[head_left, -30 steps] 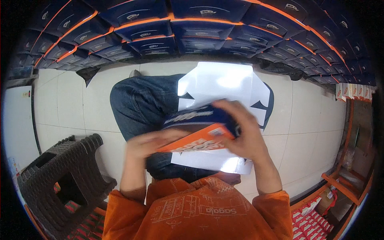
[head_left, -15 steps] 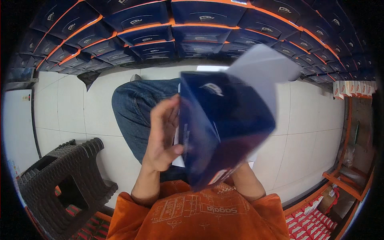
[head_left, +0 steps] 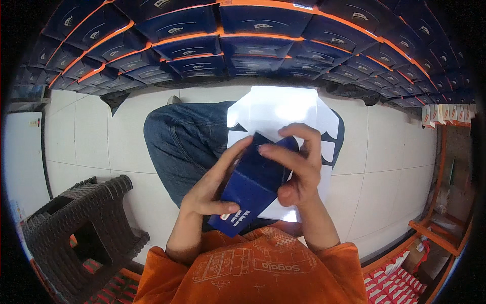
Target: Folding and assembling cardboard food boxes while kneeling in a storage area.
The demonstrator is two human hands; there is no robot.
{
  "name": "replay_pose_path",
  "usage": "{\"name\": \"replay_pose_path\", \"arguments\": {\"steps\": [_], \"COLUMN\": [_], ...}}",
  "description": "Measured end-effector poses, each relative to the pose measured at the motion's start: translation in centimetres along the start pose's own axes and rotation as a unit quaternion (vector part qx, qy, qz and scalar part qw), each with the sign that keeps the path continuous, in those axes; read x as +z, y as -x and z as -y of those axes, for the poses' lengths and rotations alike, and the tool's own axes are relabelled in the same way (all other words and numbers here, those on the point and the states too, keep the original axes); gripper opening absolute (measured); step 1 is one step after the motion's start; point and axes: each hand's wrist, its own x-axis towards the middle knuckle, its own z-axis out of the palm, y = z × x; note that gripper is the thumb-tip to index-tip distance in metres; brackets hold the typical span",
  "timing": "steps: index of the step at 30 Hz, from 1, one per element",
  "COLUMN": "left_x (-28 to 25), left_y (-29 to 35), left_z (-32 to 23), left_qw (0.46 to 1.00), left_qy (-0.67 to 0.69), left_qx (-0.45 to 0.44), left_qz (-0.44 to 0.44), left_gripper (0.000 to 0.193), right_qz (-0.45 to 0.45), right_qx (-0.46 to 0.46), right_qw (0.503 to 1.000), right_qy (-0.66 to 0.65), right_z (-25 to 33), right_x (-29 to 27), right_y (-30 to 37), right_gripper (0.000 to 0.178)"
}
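A dark blue cardboard box lies at a slant between my hands above my lap. My left hand grips its left side, the thumb across the near end and the fingers along the far left edge. On the right, my right hand has fingertips on the box's far end and the thumb by its right edge. Beneath spreads a glossy white flat cardboard blank, with notched flaps, over my crossed legs in jeans. Whether it joins the blue box, I cannot tell.
Shelves of dark blue boxes with orange edges line the far side. A stack of dark plastic stools stands at the left. To the right are an orange rack, small white-and-orange boxes and red-and-white packs.
The blue box has come down from near the camera toward my lap and turned. My right hand, earlier behind it, now shows on its far right side. The white blank has come into view.
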Motion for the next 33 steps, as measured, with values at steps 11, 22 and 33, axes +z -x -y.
{"name": "replay_pose_path", "arguments": {"steps": [11, 22, 33], "left_x": [0.7, 3.3, 12.4], "left_y": [0.5, -3.1, -10.1], "left_z": [-0.7, -5.9, -26.3], "left_qw": [0.999, 0.877, 0.532], "left_qy": [-0.007, 0.461, -0.595], "left_qx": [-0.026, 0.066, 0.575], "left_qz": [0.034, -0.124, -0.176], "left_gripper": [0.115, 0.072, 0.064], "right_qz": [-0.085, 0.173, -0.230], "right_qx": [0.003, -0.097, -0.361], "right_qw": [0.993, 0.980, 0.849], "right_qy": [-0.087, 0.008, 0.310], "right_z": [2.9, 7.1, 14.4], "right_x": [0.0, -4.1, -20.7], "right_y": [-0.6, -2.9, -11.1], "right_gripper": [0.056, 0.055, 0.054]}}
